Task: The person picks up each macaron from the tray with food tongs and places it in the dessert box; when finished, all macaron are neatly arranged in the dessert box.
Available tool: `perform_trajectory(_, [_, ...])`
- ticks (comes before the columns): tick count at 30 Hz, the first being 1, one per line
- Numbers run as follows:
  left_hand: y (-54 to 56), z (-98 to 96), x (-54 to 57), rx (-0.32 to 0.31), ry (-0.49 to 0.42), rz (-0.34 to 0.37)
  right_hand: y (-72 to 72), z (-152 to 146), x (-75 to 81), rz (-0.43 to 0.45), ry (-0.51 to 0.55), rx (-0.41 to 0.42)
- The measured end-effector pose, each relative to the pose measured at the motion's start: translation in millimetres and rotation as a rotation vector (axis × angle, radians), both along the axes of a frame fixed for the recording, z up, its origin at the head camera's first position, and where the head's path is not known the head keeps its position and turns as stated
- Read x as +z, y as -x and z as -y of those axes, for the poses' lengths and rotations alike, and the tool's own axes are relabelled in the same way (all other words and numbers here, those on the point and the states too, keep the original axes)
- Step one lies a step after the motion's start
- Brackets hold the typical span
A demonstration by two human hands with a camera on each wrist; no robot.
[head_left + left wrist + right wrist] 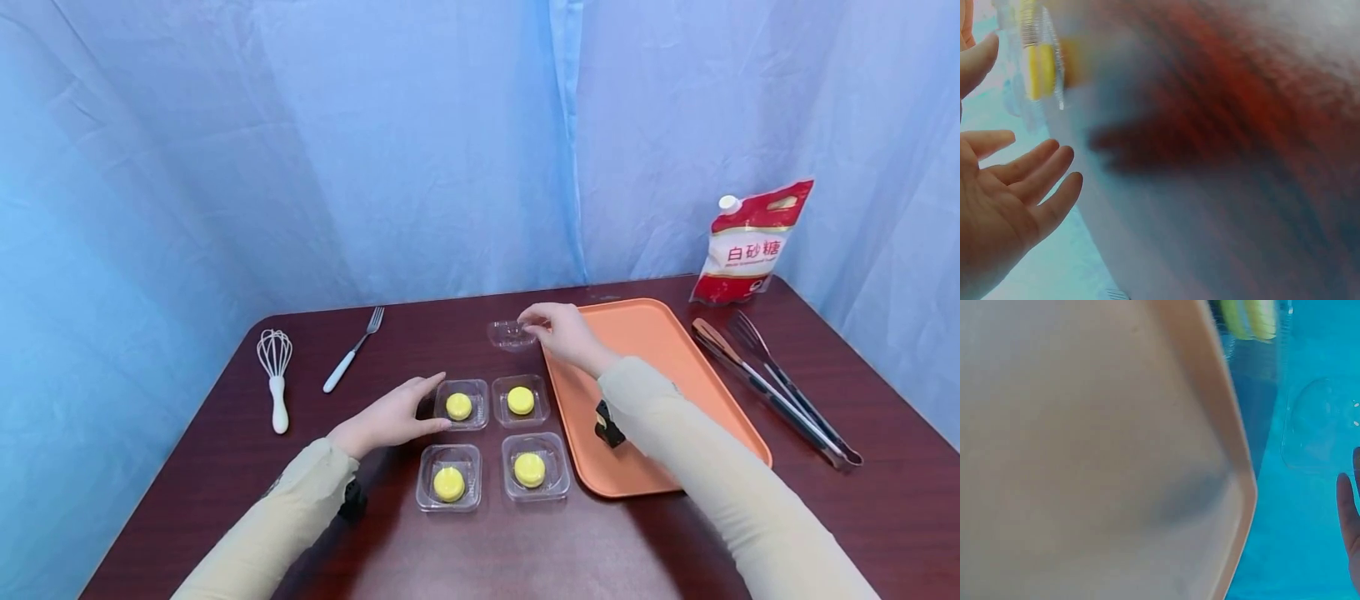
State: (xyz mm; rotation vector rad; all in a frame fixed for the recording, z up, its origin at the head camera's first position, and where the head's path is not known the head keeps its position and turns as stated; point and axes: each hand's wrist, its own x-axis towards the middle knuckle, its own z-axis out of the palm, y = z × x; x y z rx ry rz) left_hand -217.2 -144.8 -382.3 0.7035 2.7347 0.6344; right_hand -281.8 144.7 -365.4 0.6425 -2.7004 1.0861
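My right hand (562, 333) pinches a clear plastic lid (507, 335) at its right edge, above the back of the table. In the right wrist view the lid (1319, 428) appears beside the fingers (1348, 515). With fingers and thumb spread, my left hand (397, 414) sits at the left side of the back left clear box (483, 390). A yellow macaron (458, 406) lies in that box. Others lie in the back right box (542, 414), the front left box (424, 492) and the front right box (561, 479). The left wrist view shows the left palm (1004, 219).
An orange tray (622, 321) lies under the right forearm. Right of it are tongs (780, 392) and, behind, a red and white sugar bag (752, 246). A whisk (277, 379) and a fork (352, 354) lie to the left. A blue curtain (375, 150) hangs behind the table.
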Motion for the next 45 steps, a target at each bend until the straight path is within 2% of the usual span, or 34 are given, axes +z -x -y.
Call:
perform_trajectory(4, [-0.4,-1.7,6.5,0.016,-0.025,-0.075,0.9,0,2.9,0.076,0.099,-0.040])
perform_trajectory(9, [-1.6,-7.5,14.3,0.014,-0.049,-0.213,0.2,0,4.1,0.200,0.259,-0.076])
perform_trajectory(16, [-2.2,-18.8,25.2,-0.030,-0.093,-0.399,-5.2,6,7.3,0.320,0.435,-0.086])
perform_trajectory(22, [-0.7,-26.9,28.7,-0.096,-0.100,-0.498,-12.1,13,9.6,0.415,0.502,-0.038])
perform_trajectory(30, [1.7,-36.4,30.4,-0.188,-0.101,-0.578,-21.7,20,10.1,0.449,0.517,0.031])
perform_trajectory(38, [1.5,-48.5,34.1,-0.205,-0.085,-0.543,-30.0,24,13.2,0.490,0.562,0.045])
perform_trajectory(45, [1.3,-53.7,36.4,-0.223,-0.056,-0.566,-36.3,23,13.1,0.563,0.646,0.021])
